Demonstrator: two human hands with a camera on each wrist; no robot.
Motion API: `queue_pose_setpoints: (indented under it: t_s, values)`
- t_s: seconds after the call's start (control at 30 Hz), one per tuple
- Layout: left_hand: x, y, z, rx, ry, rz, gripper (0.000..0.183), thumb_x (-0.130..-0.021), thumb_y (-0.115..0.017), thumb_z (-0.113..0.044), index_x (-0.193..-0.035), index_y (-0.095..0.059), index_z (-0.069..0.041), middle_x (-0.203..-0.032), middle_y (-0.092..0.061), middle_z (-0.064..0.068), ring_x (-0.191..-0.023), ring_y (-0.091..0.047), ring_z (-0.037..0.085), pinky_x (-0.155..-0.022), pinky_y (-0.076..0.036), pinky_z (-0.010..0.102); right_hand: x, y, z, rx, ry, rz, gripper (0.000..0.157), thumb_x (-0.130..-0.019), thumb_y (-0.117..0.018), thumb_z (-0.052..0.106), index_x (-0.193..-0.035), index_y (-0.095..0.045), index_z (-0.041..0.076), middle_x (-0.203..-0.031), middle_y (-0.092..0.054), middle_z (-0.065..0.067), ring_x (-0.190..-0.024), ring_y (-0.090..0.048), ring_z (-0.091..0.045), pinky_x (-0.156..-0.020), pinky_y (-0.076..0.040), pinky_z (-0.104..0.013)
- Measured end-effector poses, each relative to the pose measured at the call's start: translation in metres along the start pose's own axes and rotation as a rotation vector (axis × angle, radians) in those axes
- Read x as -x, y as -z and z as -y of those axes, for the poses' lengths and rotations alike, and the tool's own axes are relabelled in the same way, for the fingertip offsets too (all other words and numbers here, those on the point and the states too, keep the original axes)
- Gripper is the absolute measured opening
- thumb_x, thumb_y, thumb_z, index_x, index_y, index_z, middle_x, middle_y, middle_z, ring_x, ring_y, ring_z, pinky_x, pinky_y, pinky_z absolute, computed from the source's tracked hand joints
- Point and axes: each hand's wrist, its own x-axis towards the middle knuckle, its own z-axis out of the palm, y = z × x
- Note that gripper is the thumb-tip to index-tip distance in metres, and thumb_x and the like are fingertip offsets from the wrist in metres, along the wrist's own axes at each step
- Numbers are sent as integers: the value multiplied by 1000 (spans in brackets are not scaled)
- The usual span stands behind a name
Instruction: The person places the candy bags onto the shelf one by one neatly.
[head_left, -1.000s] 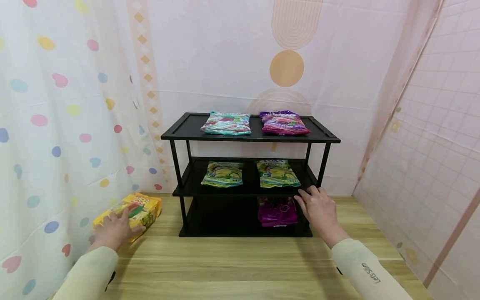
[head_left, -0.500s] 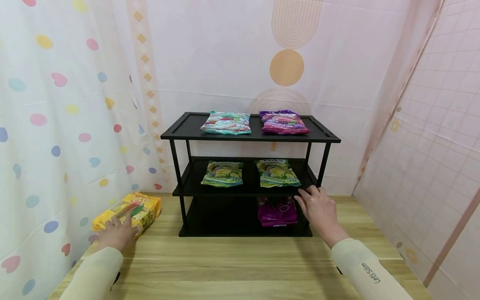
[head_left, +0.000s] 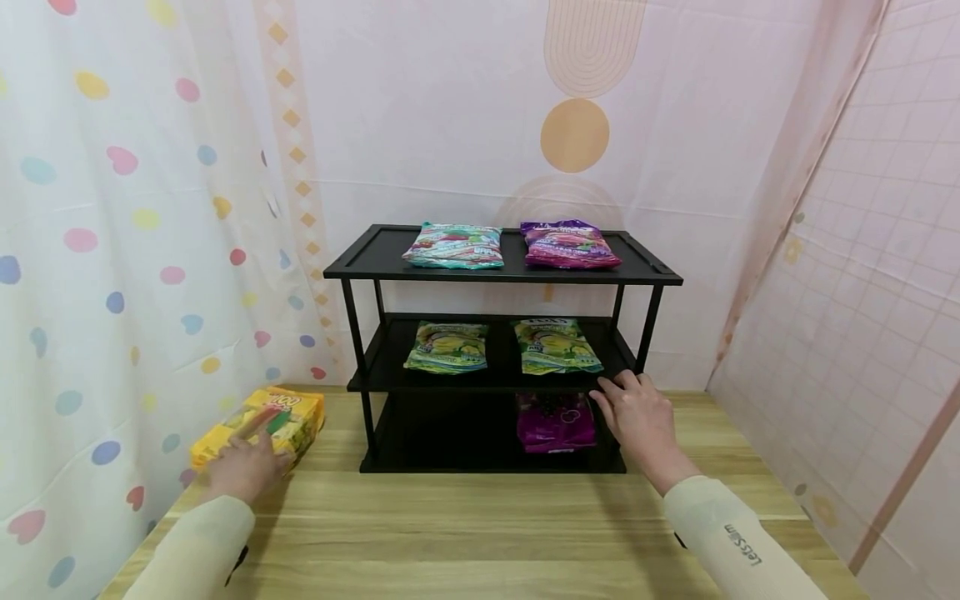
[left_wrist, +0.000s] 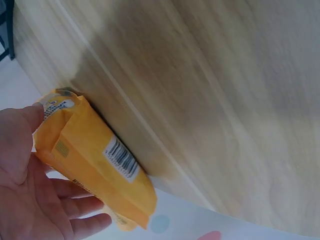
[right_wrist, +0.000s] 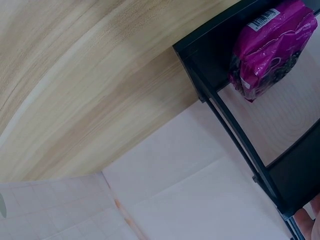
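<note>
At the left, a yellow package [head_left: 300,410] with a fruit picture lies slantwise on the wooden table. My left hand [head_left: 243,471] touches it from above, fingers reaching over its top. In the left wrist view, the thumb of the left hand [left_wrist: 37,195] sits at one end of the package [left_wrist: 95,155], and the fairly straight fingers extend along its far side. On the right, my right hand [head_left: 640,417] holds the right front corner of the middle shelf [head_left: 500,354] of a black rack. Only some fingers of the right hand [right_wrist: 306,222] show in the right wrist view.
Turquoise [head_left: 454,246] and pink-purple [head_left: 570,246] snack bags lie on the top shelf. Two green-yellow bags, left [head_left: 447,348] and right [head_left: 555,347], occupy the middle one. A purple bag [head_left: 556,427] rests at the bottom right. Patterned curtains enclose the table.
My left hand drew back toward the near side of the yellow package, then shifted slightly right and over it. The package stays nearly in place. The right hand has not moved.
</note>
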Motion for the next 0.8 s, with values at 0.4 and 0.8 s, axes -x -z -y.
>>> queue_pose_setpoints:
  t_s: [0.4,0.8]
  values:
    - [-2,6,-22,-58,1,72,79,-99,-53,-50,-130,-41,21,-100,-55,47,-84,-58,59,-70,-49,68,-1,2,-1,6,-12,31,31,-92,-70,36,-108,-78,11,-94,-66,-13,-77,-60,-32,-54,-54,-46]
    - [2,11,-38,-75,-64,50,47,-98,-56,-43,-77,-64,-2,-74,-60,16,-63,-57,32,-58,-51,59,-1,2,0,8,27,-8,30,-89,-73,32,-107,-79,9,-90,-65,-14,-72,-59,-32,-49,-52,-46]
